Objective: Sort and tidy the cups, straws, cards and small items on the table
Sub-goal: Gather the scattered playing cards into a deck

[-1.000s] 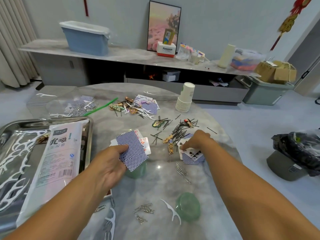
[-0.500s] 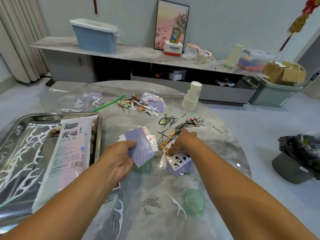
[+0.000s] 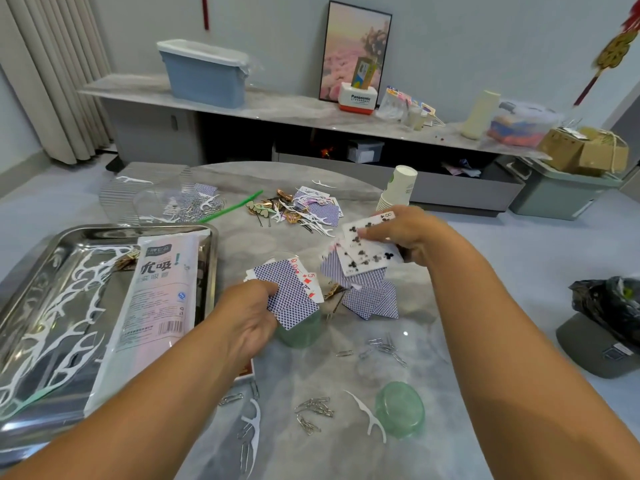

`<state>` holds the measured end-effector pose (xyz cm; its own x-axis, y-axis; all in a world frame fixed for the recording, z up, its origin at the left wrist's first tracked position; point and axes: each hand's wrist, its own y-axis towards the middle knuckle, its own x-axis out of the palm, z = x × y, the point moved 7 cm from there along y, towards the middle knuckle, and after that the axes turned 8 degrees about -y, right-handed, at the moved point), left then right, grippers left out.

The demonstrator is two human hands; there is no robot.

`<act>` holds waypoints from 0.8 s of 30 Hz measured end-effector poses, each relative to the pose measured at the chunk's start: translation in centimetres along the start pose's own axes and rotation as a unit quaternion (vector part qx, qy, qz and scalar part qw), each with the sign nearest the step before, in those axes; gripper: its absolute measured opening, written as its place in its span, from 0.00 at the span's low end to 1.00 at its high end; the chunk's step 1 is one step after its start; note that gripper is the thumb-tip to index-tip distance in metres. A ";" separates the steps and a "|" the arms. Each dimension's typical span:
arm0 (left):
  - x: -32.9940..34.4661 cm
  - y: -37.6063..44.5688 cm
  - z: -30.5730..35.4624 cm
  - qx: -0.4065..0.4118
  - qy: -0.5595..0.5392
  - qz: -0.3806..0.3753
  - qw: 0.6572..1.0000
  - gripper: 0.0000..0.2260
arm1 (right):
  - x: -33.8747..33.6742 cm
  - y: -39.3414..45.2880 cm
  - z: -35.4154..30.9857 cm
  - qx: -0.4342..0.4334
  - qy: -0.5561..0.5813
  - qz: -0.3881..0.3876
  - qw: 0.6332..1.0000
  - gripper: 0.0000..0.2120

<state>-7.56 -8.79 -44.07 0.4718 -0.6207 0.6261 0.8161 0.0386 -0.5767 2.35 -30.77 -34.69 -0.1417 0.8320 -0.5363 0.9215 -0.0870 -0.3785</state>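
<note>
My left hand (image 3: 251, 317) grips a fanned stack of blue-backed playing cards (image 3: 289, 296) above the middle of the marble table (image 3: 311, 372), thumb curled over the top card. My right hand (image 3: 407, 233) pinches a second bunch of cards (image 3: 367, 252), clubs facing up, just right of the first stack. A stack of paper cups (image 3: 398, 187) stands at the far right. A steel tray (image 3: 41, 271) at the left holds a straw packet (image 3: 157, 296). Paper clips (image 3: 313, 408) and a green lid (image 3: 400, 408) lie near me.
</note>
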 end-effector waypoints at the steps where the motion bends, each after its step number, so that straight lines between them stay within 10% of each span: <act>1: 0.1 -0.1 0.0 0.001 -0.003 -0.003 1.000 0.16 | 0.4 0.0 -0.2 0.007 0.062 -0.017 0.998 0.13; 12: 2.0 -0.7 0.8 -0.052 -0.130 -0.098 0.985 0.31 | 10.6 -2.0 -2.7 -0.069 -0.029 -0.061 0.995 0.28; 18: 0.3 -0.2 1.1 0.018 -0.037 -0.008 0.999 0.17 | 9.0 -1.8 -2.5 -0.079 -0.043 -0.035 0.995 0.20; 21: -0.1 -0.1 1.3 0.020 -0.053 0.005 0.998 0.18 | 4.2 0.4 0.2 -0.046 -0.202 0.066 0.976 0.18; 24: -0.3 0.1 1.4 0.019 -0.056 0.018 0.998 0.17 | 2.5 1.2 5.1 0.057 -0.353 0.014 0.934 0.37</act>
<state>-7.15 -7.55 -43.57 0.5340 -0.5273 0.6609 0.8089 0.0912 -0.5808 1.25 -31.58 -40.36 -0.3575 0.2638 -0.8959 0.8898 -0.1953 -0.4125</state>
